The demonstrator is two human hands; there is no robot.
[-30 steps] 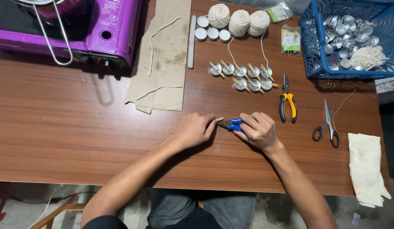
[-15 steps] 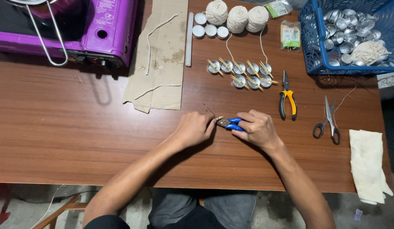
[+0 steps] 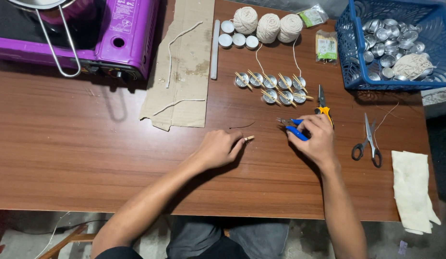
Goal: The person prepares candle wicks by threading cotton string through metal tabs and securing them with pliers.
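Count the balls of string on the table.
3, in a row at the table's far edge: left ball, middle ball, right ball. A loose string bundle lies in the blue basket.

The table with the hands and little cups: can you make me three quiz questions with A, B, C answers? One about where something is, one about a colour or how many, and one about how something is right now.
1. Where are the scissors?
A. Inside the blue basket
B. Flat on the table, right of the right hand
C. On the cardboard

2. How many balls of string sit at the table's far edge?
A. Three
B. One
C. Six

3. What is the right hand doing?
A. Lying empty
B. Holding the blue-handled pliers
C. Holding the cloth

Answers:
1. B, they lie on the wood table between that hand and the pale cloth.
2. A, three cream balls stand in a row.
3. B, its fingers wrap the blue-handled pliers; the left hand pinches a small metal piece.
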